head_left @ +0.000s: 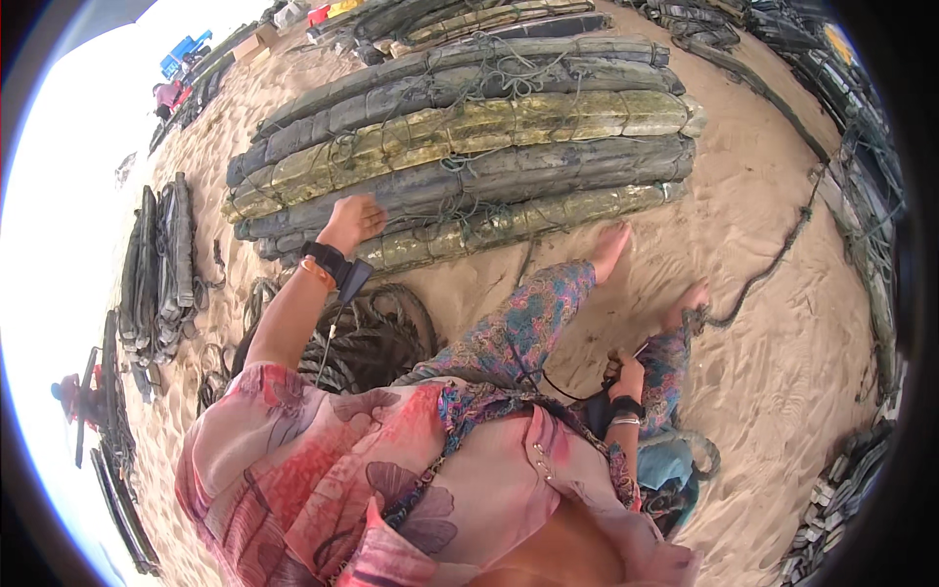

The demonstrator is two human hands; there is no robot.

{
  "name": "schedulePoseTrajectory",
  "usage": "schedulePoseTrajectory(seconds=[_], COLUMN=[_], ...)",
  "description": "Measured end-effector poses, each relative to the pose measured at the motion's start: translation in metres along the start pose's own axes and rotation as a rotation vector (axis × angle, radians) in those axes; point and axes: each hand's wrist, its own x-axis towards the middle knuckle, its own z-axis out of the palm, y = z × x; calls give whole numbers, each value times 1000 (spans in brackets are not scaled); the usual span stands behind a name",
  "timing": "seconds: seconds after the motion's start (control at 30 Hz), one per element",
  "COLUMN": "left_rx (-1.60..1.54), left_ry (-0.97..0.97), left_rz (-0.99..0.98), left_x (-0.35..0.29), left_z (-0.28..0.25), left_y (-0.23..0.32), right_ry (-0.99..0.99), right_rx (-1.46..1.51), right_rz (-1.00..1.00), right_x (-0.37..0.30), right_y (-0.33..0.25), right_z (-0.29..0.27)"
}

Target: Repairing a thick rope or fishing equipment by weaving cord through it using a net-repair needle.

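Observation:
In front of me lies a row of long wrapped bundles (469, 171), grey and yellow-green, bound round with thin green cord (465, 210). My left hand (357, 221) is raised over the left end of the nearest bundles, its fingers curled closed. Whether anything is inside that fist, or whether it touches a bundle, I cannot tell. Low beside my right knee, my right hand (626, 376) is closed around something small and dark. A thin dark cord (562, 391) runs from near that hand toward my waist.
Thick coiled rope (367, 338) lies under my left arm. Another dark rope (773, 269) trails across the sand at right. More dark bundles (161, 264) lie at left, with heaps of dark bundles (841, 499) along the right. My bare feet (611, 249) rest on sand.

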Motion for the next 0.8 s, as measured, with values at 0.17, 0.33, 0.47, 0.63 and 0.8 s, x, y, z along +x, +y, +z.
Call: schedulePoseTrajectory(seconds=[0.17, 0.33, 0.47, 0.63, 0.8], left_rx=[426, 826, 643, 622, 661], left_ry=[-407, -758, -1668, -1531, -1397], left_rz=[550, 1404, 960, 1134, 1250], left_x=[-113, -230, -284, -272, -277], left_z=[77, 134, 171, 148, 149], left_y=[49, 82, 133, 158, 141], right_ry=[-35, -225, -232, -219, -134], right_rx=[3, 162, 105, 135, 120], right_rz=[-7, -207, -318, -264, -241], right_x=[-2, -61, -99, -121, -127], right_y=[-12, -60, -80, -73, -50], right_z=[5, 23, 17, 5, -15])
